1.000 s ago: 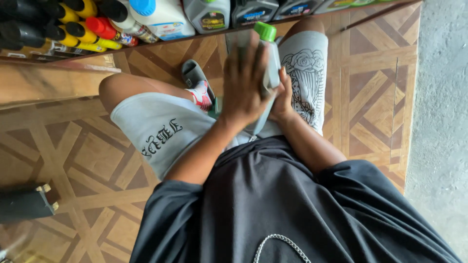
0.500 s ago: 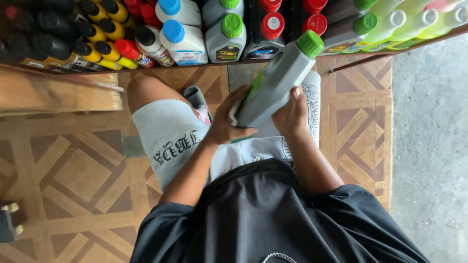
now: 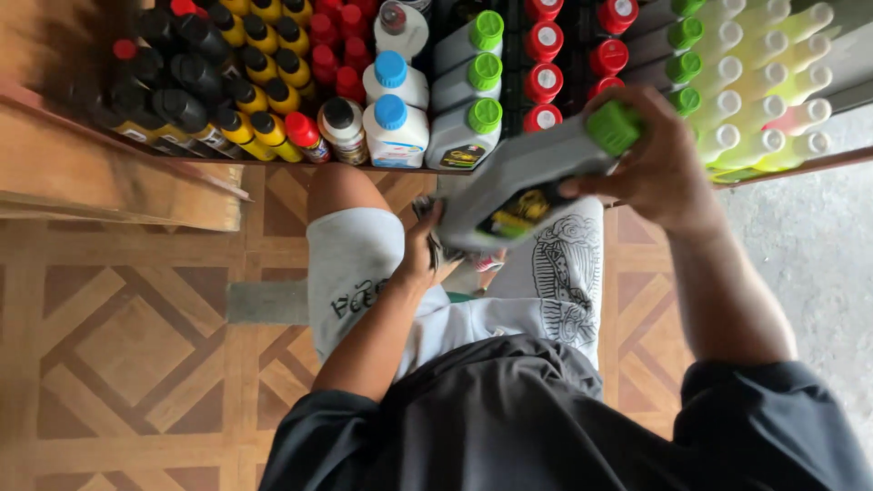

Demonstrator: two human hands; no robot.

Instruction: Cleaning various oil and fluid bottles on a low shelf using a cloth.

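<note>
Grey green-capped bottle [image 3: 523, 186] is hanging tilted over the knees, just short of the bottle rack [image 3: 546, 82]. Looks like rigid, slick plastic, probably liquid-heavy; neck and base are the safest holds. Right hand [image 3: 659, 164] is curling around the capped end; left hand [image 3: 423, 250] is cupping the base.

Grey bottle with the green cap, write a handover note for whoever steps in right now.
Left hand: under the base of the grey bottle, supporting it.
Right hand: gripping its neck at the green cap.
The bottle is tilted, held in the air just in front of the shelf.
Done: bottle lifted, in both hands.
Left: it is not standing on the shelf; three matching green-capped bottles stand in a column there.
</note>
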